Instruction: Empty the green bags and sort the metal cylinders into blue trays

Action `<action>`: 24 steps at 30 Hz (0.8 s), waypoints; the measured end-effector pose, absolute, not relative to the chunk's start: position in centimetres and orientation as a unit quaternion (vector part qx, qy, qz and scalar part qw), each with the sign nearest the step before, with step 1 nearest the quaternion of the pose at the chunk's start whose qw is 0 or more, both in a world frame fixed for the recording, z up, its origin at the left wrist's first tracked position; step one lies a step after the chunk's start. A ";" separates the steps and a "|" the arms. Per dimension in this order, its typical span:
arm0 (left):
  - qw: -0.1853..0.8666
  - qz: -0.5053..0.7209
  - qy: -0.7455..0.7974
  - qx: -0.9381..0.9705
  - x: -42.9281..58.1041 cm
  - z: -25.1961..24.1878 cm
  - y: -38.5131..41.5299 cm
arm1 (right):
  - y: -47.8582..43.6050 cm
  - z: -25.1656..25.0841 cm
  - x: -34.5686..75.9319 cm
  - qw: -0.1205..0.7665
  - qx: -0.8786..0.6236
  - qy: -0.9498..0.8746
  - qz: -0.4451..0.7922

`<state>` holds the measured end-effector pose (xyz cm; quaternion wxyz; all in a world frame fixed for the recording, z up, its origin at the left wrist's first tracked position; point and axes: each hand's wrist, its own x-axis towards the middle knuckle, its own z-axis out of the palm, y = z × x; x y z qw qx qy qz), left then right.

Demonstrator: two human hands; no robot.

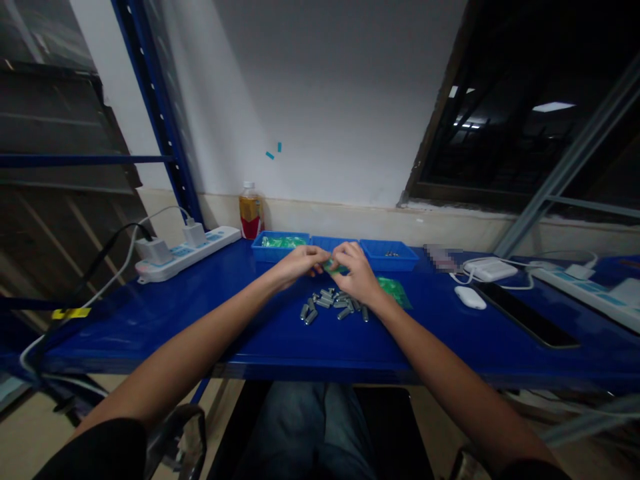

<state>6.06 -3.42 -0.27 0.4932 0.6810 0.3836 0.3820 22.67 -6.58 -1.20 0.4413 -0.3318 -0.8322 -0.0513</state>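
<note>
Fingertips of my left hand (pixel 306 260) and my right hand (pixel 353 270) meet over the middle of the blue table. Between them they pinch a small green plastic bag (pixel 330 265), mostly hidden by the fingers. Just below the hands lies a loose pile of short silvery metal cylinders (pixel 325 300). Beside my right wrist a green plastic packet (pixel 394 291) rests flat on the table. Behind the hands stand three blue trays: the left tray (pixel 256 253) holds green plastic bags, the right tray (pixel 400 264) a few small metal pieces. My hands partly cover the middle tray (pixel 334 241).
A bottle (pixel 250 212) stands behind the left tray. Power strips (pixel 187 257) with cables lie at both sides. On the right are a white earphone case (pixel 470 297), a white charger (pixel 490 269) and a black phone (pixel 525 315). A blue post (pixel 160 100) rises at the left.
</note>
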 end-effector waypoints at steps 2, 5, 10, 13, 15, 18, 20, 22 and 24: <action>0.486 0.413 0.364 0.679 5.6 -0.3 -2.9 | -6.9 -1.3 22.2 0.426 -0.348 -0.831 -0.078; 0.341 0.481 0.377 0.715 3.7 0.2 -1.4 | -6.9 -1.4 22.3 0.432 -0.396 -0.805 -0.087; 0.020 0.458 0.423 0.782 -0.7 0.5 1.1 | -6.2 -1.4 23.1 0.446 -0.442 -0.776 -0.061; -0.029 0.424 0.442 0.790 -2.0 -0.4 2.4 | -6.1 -1.4 23.1 0.447 -0.444 -0.775 -0.055; -0.033 0.377 0.459 0.804 -2.0 -1.1 3.0 | -6.2 -1.5 23.0 0.443 -0.441 -0.779 -0.052; -0.038 0.267 0.503 0.821 -1.6 -1.2 3.1 | -6.2 -1.5 22.8 0.435 -0.438 -0.785 -0.051; -0.060 0.225 0.534 0.813 -1.3 -0.6 2.2 | -6.2 -1.6 22.7 0.430 -0.441 -0.787 -0.050; -0.067 0.238 0.534 0.808 -1.0 0.1 0.4 | -6.0 -1.7 22.8 0.426 -0.445 -0.786 -0.050; -0.008 0.308 0.499 0.810 -0.7 0.6 -1.8 | -5.7 -1.8 23.0 0.424 -0.450 -0.784 -0.049</action>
